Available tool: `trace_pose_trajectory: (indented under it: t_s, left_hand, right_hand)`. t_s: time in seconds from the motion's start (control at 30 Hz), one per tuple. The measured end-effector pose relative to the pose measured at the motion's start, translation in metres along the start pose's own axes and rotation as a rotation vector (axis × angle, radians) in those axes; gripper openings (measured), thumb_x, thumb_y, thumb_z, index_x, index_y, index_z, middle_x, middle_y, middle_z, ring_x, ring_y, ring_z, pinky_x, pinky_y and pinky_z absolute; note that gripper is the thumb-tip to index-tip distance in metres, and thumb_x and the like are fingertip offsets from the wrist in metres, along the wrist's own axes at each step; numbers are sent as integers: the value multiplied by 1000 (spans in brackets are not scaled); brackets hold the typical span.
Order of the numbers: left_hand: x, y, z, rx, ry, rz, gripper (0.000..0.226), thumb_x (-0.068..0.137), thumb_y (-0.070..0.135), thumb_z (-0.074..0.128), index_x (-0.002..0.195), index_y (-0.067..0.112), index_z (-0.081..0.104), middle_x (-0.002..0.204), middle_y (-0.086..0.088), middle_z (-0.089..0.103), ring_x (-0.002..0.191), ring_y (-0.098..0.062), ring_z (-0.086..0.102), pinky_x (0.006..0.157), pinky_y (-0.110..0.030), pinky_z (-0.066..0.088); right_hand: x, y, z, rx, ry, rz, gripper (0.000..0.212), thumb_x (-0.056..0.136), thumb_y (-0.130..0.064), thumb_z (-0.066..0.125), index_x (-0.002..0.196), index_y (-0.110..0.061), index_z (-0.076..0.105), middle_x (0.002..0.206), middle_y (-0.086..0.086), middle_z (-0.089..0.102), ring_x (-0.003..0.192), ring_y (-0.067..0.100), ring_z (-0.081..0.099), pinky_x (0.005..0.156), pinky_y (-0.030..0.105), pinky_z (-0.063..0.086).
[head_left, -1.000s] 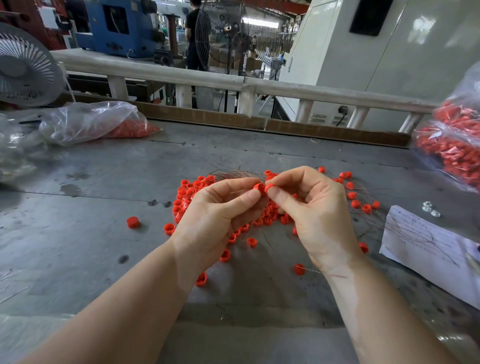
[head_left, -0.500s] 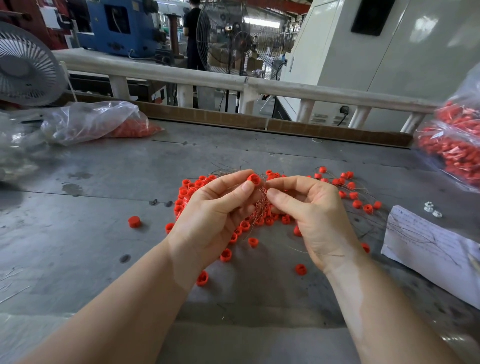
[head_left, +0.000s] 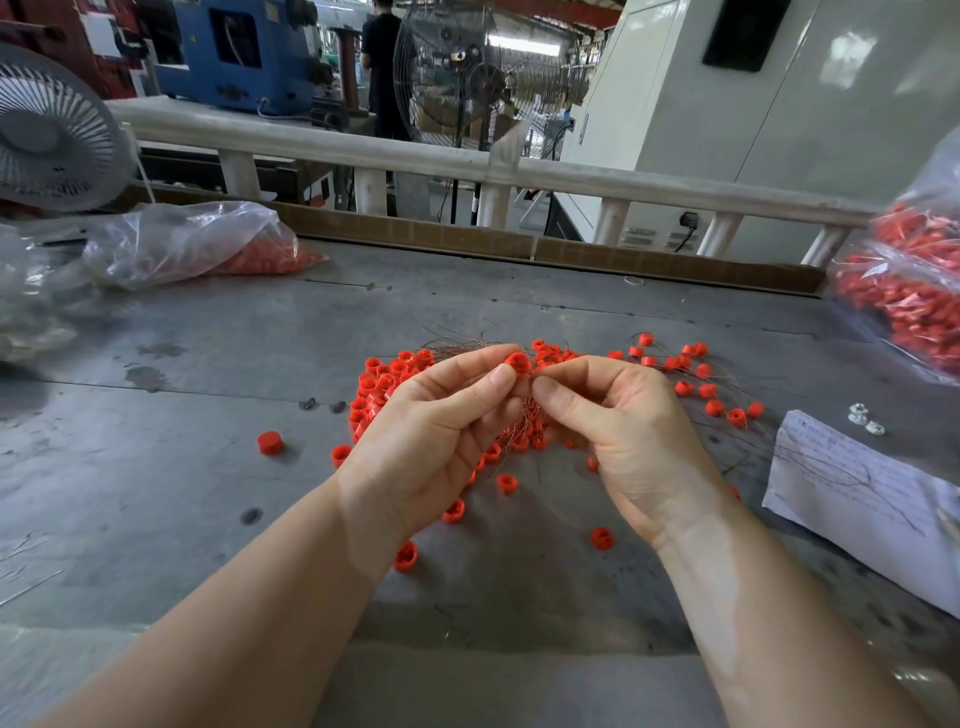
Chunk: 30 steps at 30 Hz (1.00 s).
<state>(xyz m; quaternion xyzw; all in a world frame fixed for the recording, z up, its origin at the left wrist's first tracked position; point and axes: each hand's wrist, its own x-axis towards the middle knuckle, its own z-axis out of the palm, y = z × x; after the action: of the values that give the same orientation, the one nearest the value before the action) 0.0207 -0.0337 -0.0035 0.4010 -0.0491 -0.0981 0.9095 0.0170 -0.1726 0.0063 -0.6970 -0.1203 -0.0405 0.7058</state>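
Head view: our left grip (head_left: 436, 441) pinches a red cap (head_left: 518, 362) just above the worktop (head_left: 208, 493), and our right grip (head_left: 623, 436) pinches thin wire (head_left: 524, 410) beside it. If the wire bends or misses, we risk dropping the cap among the loose caps (head_left: 384, 379).

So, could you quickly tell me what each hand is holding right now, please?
Left hand: pinches a red cap between thumb and forefinger.
Right hand: pinches what looks like a thin wire beside that cap.

Red caps (head_left: 519, 362), coppery wires (head_left: 457, 347), grey table (head_left: 208, 415)
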Motion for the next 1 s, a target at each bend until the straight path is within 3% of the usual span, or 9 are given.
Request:
trace_pose_trajectory:
  t_s: [0.1,0.17,0.23,0.43,1.0]
  left_hand:
    - [0,1,0,-3,-5,-13,17,65,5,61,69,12,77,70,-3,72,64,-7,69,56,-13,53]
    - [0,2,0,-10,-8,-17,18,65,4,61,70,11,77,71,-4,72,64,-7,69,56,-13,53]
    - [-1,3,0,-19,-9,-26,19,64,3,61,72,11,77,72,-5,72,65,-8,69,56,-14,53]
    - [-1,6,1,-35,-26,-73,22,69,5,56,76,6,77,73,-9,72,67,-11,70,59,-15,55]
    - [-5,9,1,77,-53,-116,25,65,2,57,77,8,77,77,-7,73,69,-10,70,62,-15,55]
  right_hand:
    - [0,0,-1,16,-19,7,16,80,-10,66,66,-18,70,60,-5,65,54,3,57,47,12,42]
    - [-1,0,-1,49,-40,26,6,72,-18,68,67,-17,71,62,-3,66,57,5,58,49,15,44]
    - [0,-1,-1,75,-46,39,8,66,-24,67,67,-16,71,63,-2,65,58,6,58,52,17,46]
    - [1,-2,-3,135,-57,99,15,64,-20,65,73,-8,67,66,0,68,58,3,58,51,16,47]
    - [3,1,-8,146,-62,120,11,60,-15,68,66,-6,65,55,-1,62,49,3,54,46,15,43]
